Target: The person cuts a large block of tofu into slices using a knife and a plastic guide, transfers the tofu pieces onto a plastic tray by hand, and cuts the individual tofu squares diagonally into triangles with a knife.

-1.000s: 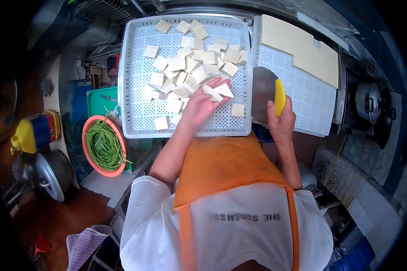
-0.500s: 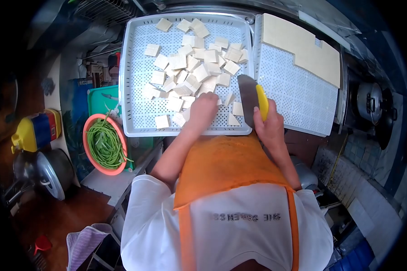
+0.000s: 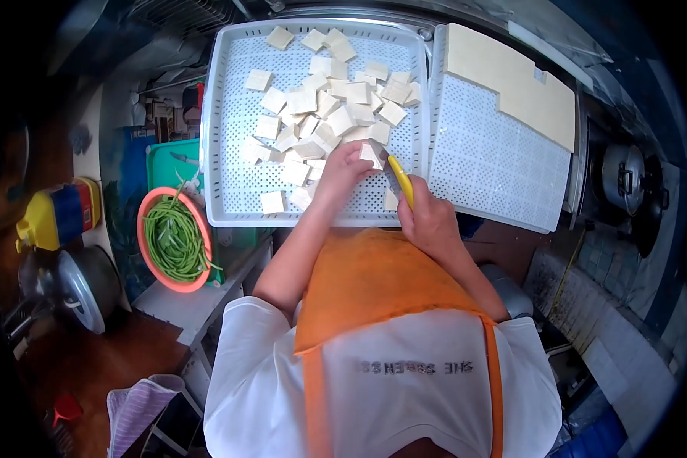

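Observation:
Several pale square pieces (image 3: 301, 100) lie heaped in a white perforated tray (image 3: 215, 137). Over the tray's lower middle, my left hand (image 3: 345, 177) grips one pale piece (image 3: 370, 156) between its fingers. My right hand (image 3: 430, 220) is closed round the yellow handle of a wide-bladed knife (image 3: 401, 183). Seen nearly edge-on, the blade reaches the right side of the held piece; whether it has entered the piece, I cannot tell. Part of another piece (image 3: 391, 200) shows in the tray below the blade.
To the right, a second perforated tray (image 3: 496, 160) bears a large pale slab (image 3: 511, 80). An orange bowl (image 3: 146, 252) of green beans (image 3: 177, 237) stands at the left by a green tray (image 3: 160, 162). A yellow container (image 3: 59, 214) is further left, and a lidded pot (image 3: 622, 175) far right.
My left hand has let go of cut pieces and taken up another piece from the tray. My right hand has brought the knife leftward to it, turning the blade nearly edge-on.

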A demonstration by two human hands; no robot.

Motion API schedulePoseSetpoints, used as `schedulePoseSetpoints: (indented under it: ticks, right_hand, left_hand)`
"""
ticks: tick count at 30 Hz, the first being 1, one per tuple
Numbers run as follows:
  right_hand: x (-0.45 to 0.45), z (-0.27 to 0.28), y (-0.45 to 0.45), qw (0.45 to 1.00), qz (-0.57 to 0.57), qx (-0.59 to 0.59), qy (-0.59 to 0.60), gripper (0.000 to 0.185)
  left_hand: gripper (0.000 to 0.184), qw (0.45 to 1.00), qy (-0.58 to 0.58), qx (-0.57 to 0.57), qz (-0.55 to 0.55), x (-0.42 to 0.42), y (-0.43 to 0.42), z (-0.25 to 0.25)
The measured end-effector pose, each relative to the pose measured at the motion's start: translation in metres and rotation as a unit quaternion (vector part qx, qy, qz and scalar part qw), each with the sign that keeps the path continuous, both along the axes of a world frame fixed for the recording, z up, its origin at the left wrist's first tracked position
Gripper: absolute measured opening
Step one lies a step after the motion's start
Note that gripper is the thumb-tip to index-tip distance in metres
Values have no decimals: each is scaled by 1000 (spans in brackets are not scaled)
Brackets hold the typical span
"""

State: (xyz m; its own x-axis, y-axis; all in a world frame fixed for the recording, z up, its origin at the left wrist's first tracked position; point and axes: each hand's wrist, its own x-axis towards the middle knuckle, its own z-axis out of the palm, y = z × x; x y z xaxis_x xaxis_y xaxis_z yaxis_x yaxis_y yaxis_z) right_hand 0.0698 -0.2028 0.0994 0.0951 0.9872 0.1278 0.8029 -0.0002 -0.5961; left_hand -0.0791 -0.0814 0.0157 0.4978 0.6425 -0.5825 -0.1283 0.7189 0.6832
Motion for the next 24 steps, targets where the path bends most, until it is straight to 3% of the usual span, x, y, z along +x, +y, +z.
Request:
schedulePoseSetpoints:
  ticks: [14, 17, 18, 20, 23, 24]
  right_hand:
    - [0, -21, -2, 997, 25, -61, -25, 30]
    - [5, -30, 1, 993, 21, -119, 2, 28]
    - [11, -25, 2, 988, 15, -148, 41, 28]
    - [24, -18, -3, 986, -5, -148, 76, 28]
    - [41, -12, -11, 994, -57, -74, 58, 27]
    - [46, -5, -8, 994, -83, -54, 48, 26]
  left_hand:
    - [37, 999, -31, 15, -39, 5, -5, -8]
    - [35, 997, 31, 7, -74, -7, -11, -25]
    - [34, 977, 110, 113, -144, -13, -9, -24]
    - [33, 873, 259, 313, -271, -25, -10, -22]
    - [32, 800, 302, 450, -258, -12, -9, 6]
    - [28, 753, 326, 509, -259, -2, -10, 2]
